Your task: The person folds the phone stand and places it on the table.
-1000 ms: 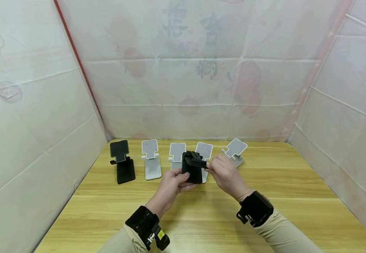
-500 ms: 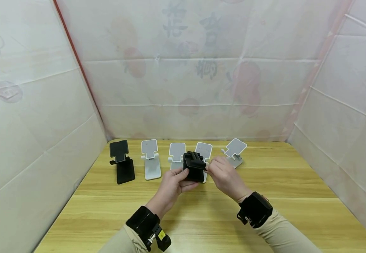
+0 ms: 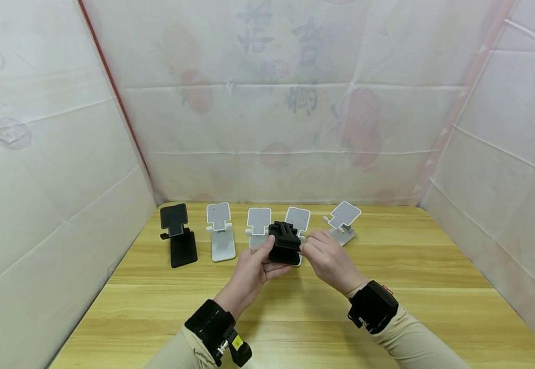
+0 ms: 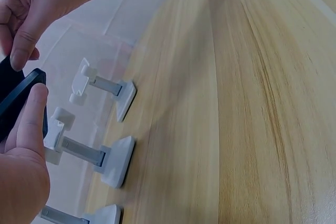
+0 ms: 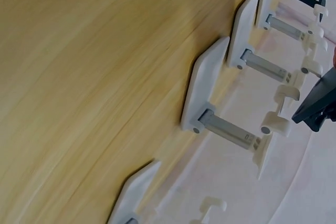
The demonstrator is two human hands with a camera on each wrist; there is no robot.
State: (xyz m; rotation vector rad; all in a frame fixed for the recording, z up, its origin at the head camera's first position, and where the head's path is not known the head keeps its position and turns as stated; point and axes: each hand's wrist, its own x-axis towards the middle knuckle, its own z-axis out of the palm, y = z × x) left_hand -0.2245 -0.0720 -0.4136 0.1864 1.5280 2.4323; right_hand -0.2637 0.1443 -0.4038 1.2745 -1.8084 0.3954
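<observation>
A black phone stand is held up over the table, largely folded, its head lying over its base. My left hand grips the base from the left, thumb on the near side and fingers underneath. From the right, the fingers of my right hand pinch the stand's edge. The left wrist view shows the black stand at the left edge, between the left hand below and the right thumb and fingers above. Only a corner of the black stand appears at the right edge of the right wrist view.
Behind the hands stands a row of unfolded phone stands: a black stand at far left, then a white stand and several more, ending with a tilted white stand. The wooden table meets pale cloth walls on three sides.
The held stand's head has swung from sticking out to the right to lying over its base, moved by the right hand. Both hands otherwise keep nearly the same place.
</observation>
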